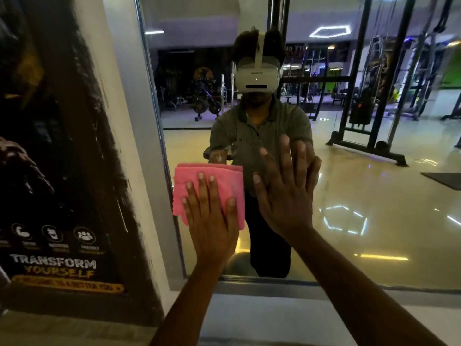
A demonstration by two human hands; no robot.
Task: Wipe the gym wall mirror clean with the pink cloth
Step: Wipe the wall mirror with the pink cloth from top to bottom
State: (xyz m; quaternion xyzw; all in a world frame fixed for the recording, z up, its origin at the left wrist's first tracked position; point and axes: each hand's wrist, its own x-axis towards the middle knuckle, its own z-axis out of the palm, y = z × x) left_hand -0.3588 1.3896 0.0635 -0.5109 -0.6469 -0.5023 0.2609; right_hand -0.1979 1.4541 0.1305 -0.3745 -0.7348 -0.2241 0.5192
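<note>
My left hand (212, 221) lies flat with straight fingers, pressing the folded pink cloth (209, 193) against the mirror (374, 196) near its left frame (159, 136); my palm hides the cloth's lower middle. My right hand (287, 193) rests spread open on the glass just beside it, holding nothing. My own reflection, headset on, is partly blocked by both hands, and the poster (57, 171) to the left is dim, its small print unreadable.

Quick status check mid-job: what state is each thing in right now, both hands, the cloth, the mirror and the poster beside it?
left hand: flat, fingers straight, pressing the cloth to the glass.
right hand: open, fingers spread, palm flat on bare glass.
pink cloth: folded, pinned against the mirror near its left edge.
mirror: upright on the wall, reflecting the gym.
poster: mounted left of the mirror frame, untouched.
</note>
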